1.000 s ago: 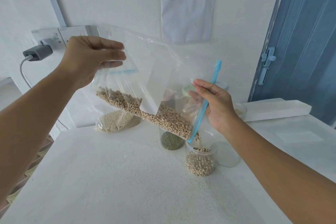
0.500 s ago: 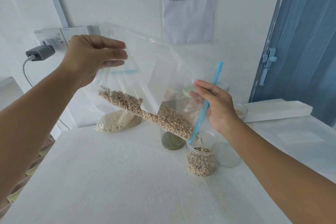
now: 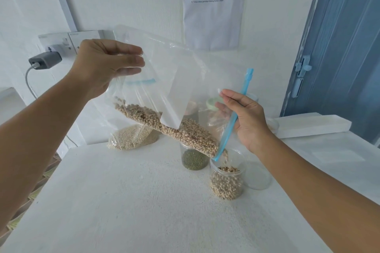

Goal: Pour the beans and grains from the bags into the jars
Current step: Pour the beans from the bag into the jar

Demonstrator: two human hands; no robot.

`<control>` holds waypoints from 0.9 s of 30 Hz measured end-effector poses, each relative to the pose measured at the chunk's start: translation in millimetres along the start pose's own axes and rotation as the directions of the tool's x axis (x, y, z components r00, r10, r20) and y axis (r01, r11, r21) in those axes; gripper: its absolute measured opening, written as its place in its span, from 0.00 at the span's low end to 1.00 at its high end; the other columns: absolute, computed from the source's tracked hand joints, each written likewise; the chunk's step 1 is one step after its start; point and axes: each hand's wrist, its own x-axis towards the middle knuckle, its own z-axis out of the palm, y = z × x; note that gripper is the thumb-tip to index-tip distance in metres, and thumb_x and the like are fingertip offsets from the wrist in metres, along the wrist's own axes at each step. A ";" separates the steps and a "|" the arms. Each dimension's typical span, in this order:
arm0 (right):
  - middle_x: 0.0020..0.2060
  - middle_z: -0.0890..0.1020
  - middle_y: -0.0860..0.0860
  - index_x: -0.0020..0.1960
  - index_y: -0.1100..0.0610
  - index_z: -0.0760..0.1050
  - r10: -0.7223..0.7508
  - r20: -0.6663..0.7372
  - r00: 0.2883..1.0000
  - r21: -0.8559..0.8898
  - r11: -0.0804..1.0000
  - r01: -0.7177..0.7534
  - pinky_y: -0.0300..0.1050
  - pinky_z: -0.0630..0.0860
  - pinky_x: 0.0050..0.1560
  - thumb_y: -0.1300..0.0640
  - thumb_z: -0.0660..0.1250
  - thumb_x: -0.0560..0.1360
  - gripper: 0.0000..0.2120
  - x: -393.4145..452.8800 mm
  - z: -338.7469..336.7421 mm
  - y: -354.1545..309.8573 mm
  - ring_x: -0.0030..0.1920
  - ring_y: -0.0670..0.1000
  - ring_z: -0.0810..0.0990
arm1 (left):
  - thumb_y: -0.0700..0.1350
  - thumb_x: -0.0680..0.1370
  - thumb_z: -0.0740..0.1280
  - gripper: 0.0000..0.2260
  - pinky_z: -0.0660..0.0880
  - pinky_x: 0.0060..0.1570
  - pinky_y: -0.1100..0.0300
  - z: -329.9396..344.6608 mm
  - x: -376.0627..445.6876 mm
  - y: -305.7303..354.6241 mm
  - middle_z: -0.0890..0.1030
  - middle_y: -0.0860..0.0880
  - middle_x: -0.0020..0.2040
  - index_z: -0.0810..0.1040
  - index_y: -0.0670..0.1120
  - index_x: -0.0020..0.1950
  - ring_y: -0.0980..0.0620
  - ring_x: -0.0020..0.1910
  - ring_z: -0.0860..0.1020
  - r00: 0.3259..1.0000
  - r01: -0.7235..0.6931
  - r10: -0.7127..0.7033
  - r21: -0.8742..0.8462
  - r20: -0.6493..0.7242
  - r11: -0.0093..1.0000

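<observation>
Head view: both hands' fingers pinch the tilted bag (image 3: pixel 164 80), hiding the green-bean jar (image 3: pixel 194 159) behind.

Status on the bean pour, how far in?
Done: one jar already holds green beans. In hand: left hand and right hand tilt the zip bag, and pale beans fall into the front jar, roughly half full. Left: the beans remaining in the bag, plus the grain bag lying behind.

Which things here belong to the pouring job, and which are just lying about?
Job: left hand, right hand, bean bag, bean jar, green-bean jar, grain bag.
Lying about: charger, wall notice, door latch.
</observation>
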 end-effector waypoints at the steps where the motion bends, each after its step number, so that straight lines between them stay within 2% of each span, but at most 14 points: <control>1: 0.56 0.87 0.55 0.58 0.60 0.84 -0.005 -0.001 1.000 0.000 1.000 0.005 0.46 0.83 0.55 0.67 0.73 0.76 0.11 0.5 -0.1 -0.3 0.55 0.59 0.87 | 0.35 0.69 0.80 0.12 0.84 0.54 0.50 0.3 0.3 0.0 0.88 0.42 0.44 0.86 0.38 0.52 0.42 0.49 0.87 1.000 0.000 0.000 -0.002 0.000 1.000; 6: 0.56 0.87 0.55 0.57 0.60 0.84 -0.011 -0.007 1.000 -0.002 1.000 0.011 0.49 0.83 0.58 0.67 0.72 0.77 0.11 1.7 -0.1 -0.9 0.54 0.59 0.87 | 0.35 0.70 0.80 0.13 0.84 0.54 0.50 1.0 1.5 1.1 0.88 0.42 0.44 0.86 0.38 0.53 0.42 0.48 0.87 1.000 -0.007 0.007 0.002 0.004 1.000; 14: 0.55 0.87 0.55 0.55 0.58 0.85 -0.011 -0.006 1.000 0.013 1.000 0.011 0.47 0.82 0.55 0.67 0.73 0.76 0.10 3.4 -1.0 2.3 0.54 0.59 0.87 | 0.35 0.69 0.80 0.11 0.84 0.55 0.49 2.5 1.9 0.9 0.88 0.42 0.44 0.87 0.39 0.51 0.41 0.49 0.87 1.000 -0.005 0.005 -0.001 0.005 1.000; 22: 0.55 0.87 0.55 0.56 0.59 0.85 -0.016 -0.010 1.000 0.001 1.000 0.016 0.50 0.82 0.59 0.67 0.73 0.76 0.10 4.7 0.6 -0.1 0.54 0.59 0.87 | 0.36 0.69 0.80 0.12 0.84 0.55 0.49 0.6 4.8 0.5 0.88 0.42 0.45 0.86 0.39 0.51 0.41 0.50 0.87 1.000 -0.007 0.007 0.000 0.009 1.000; 27: 0.54 0.87 0.54 0.56 0.58 0.85 -0.002 -0.002 1.000 0.009 1.000 0.002 0.48 0.83 0.56 0.67 0.73 0.76 0.10 5.6 2.3 1.2 0.53 0.58 0.87 | 0.36 0.69 0.80 0.14 0.84 0.55 0.49 -0.9 7.0 0.6 0.88 0.41 0.45 0.86 0.37 0.53 0.41 0.50 0.87 1.000 -0.012 0.012 0.008 0.009 1.000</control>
